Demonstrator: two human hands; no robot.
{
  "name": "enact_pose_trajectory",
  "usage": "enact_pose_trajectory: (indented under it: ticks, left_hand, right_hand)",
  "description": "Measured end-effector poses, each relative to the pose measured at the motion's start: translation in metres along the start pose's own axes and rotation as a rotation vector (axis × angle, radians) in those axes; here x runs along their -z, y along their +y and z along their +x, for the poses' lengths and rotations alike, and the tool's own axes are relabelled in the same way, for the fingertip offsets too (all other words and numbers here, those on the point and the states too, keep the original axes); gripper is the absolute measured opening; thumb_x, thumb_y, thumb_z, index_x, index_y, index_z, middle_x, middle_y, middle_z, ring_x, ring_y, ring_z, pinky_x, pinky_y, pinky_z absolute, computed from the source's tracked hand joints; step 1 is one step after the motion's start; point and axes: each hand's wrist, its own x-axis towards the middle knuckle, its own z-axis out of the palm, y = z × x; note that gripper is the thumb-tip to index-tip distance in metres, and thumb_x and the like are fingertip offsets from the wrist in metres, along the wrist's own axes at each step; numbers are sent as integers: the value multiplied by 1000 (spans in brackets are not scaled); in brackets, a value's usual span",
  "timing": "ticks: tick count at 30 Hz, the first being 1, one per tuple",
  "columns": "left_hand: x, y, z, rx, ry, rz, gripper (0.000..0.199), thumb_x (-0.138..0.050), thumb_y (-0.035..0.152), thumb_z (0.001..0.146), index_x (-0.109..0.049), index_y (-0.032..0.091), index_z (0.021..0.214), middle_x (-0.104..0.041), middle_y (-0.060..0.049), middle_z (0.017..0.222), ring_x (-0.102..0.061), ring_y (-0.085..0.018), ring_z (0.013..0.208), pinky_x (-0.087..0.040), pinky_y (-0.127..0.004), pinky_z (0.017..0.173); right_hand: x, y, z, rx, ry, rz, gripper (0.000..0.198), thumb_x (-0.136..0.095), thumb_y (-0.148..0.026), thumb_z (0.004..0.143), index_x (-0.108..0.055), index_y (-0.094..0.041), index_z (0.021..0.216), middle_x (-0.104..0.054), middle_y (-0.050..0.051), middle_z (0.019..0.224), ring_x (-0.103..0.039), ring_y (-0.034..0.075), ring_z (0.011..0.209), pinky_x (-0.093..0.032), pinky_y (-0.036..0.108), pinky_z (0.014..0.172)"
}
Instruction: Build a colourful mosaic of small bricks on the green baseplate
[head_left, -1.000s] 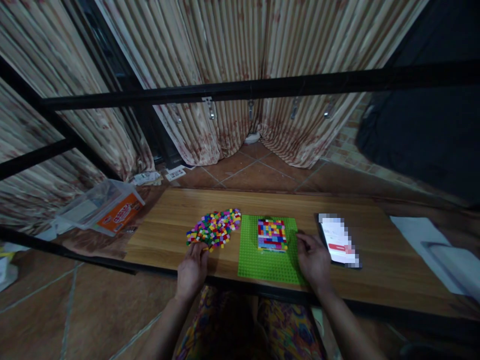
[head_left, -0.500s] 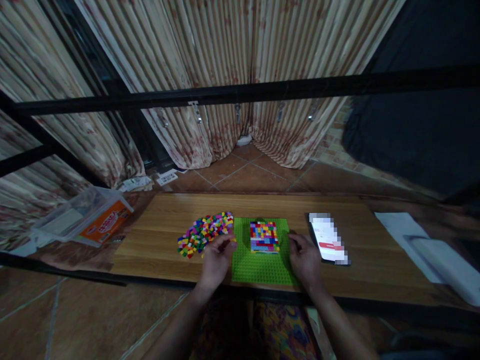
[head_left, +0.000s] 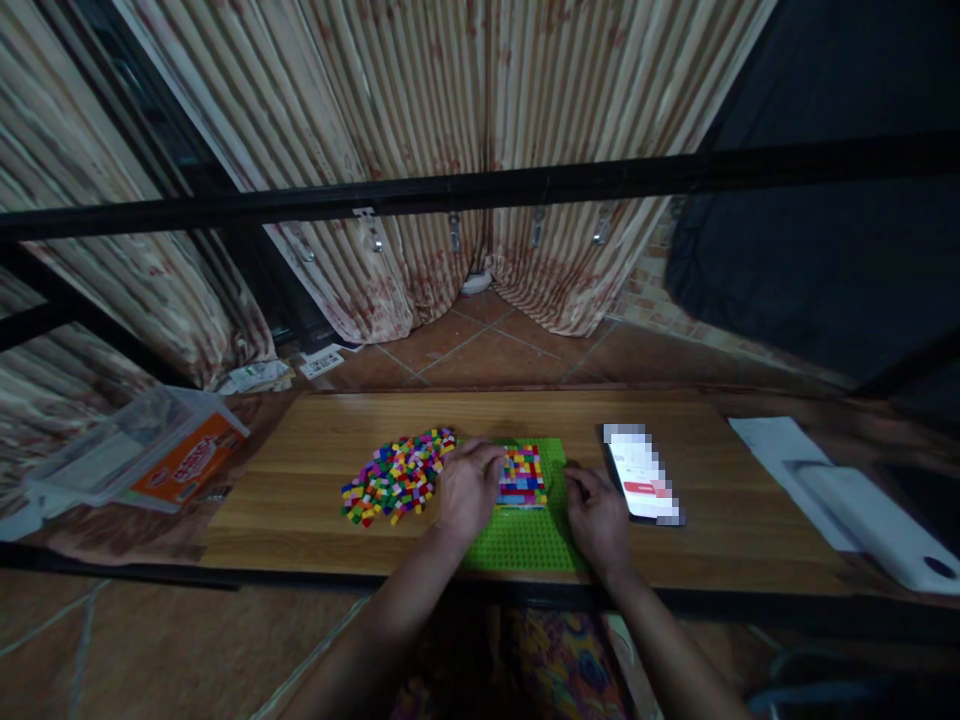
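Forearms [head_left: 379, 625] slant up and inward from the lower edge, the left one crossing farther toward the middle and the right one leaning left toward the green baseplate [head_left: 517, 545]. The left hand [head_left: 471, 490] is turned back upward, its wrist over the near left part of the baseplate and its fingers bent to the right, so that thumb and forefinger come close together at the upper left of the multicoloured brick block [head_left: 523, 478]. That grip is narrow; whether a small brick sits between the tips, or whether they touch the block, cannot be told. The block stands on the baseplate, toward its far half, with its left side partly hidden behind the hand. The right hand [head_left: 600, 515] rests low at the baseplate's right edge, fingers curled under and the thumb and forefinger pointing left toward the block but apart from it; its grip looks narrow too, though what it may hold is not clear. Loose bricks [head_left: 401, 475] lie heaped on the wooden table [head_left: 300, 530] just left of the left hand, and a phone [head_left: 637, 470] with a lit screen lies just beyond and right of the right hand.
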Motion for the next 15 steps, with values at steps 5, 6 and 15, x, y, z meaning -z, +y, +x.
enact_pose_trajectory:
  ticks: [5,6,15]
  left_hand:
    - [-12,-6,6,61,86,-3,13,-65,18,82,-76,24,86,-67,-5,103,-59,-21,101,-43,-39,97]
    - [-14,-8,7,77,83,-19,13,-66,19,81,-76,24,86,-67,-5,105,-58,-21,103,-42,-40,98]
    - [-23,-13,13,184,74,-241,12,-66,14,76,-74,23,75,-67,-4,101,-59,-18,102,-43,-37,99]
  right_hand:
    - [0,1,0,11,-11,6,29,-44,-27,86,-70,-17,92,-69,11,99,-64,22,85,-51,35,78]
    - [0,1,0,10,-10,13,29,-44,-27,86,-70,-18,93,-69,11,99,-64,22,86,-51,35,79]
    - [0,1,0,10,-5,9,28,-44,-28,86,-70,-18,92,-69,10,97,-64,22,85,-51,36,78]
